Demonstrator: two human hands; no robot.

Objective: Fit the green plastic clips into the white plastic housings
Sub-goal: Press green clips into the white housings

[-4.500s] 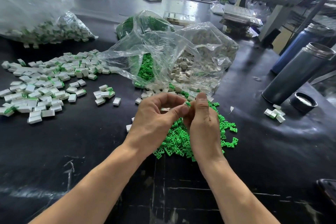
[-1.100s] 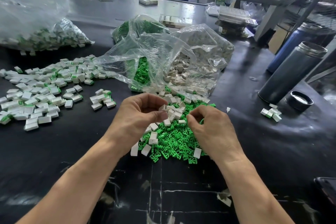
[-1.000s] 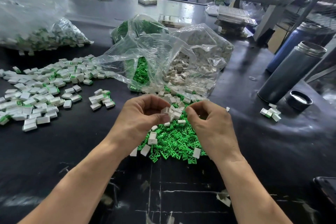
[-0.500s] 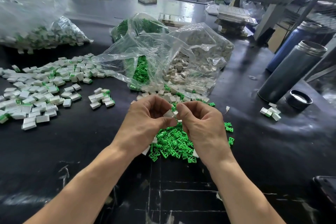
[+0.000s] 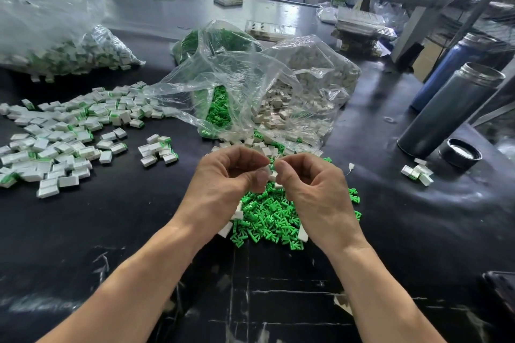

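My left hand [image 5: 223, 189] and my right hand [image 5: 312, 192] meet above a heap of loose green clips [image 5: 267, 217] on the black table. Between their fingertips sits a small white housing [image 5: 271, 172], pinched from both sides. Whether my right hand also holds a clip is hidden by its fingers. Loose white housings [image 5: 262, 146] lie just beyond the hands at the mouth of a clear bag [image 5: 278, 86] that holds more housings and green clips.
A spread of housings with green clips fitted [image 5: 64, 133] covers the table's left, with a full bag [image 5: 69, 53] behind it. On the right stand a grey flask [image 5: 448, 108], its lid [image 5: 459, 153], a blue bottle [image 5: 446, 69] and a few housings [image 5: 416, 172].
Both hands rose from the heap and came together with a white housing between them. Over the last half second they have barely moved.
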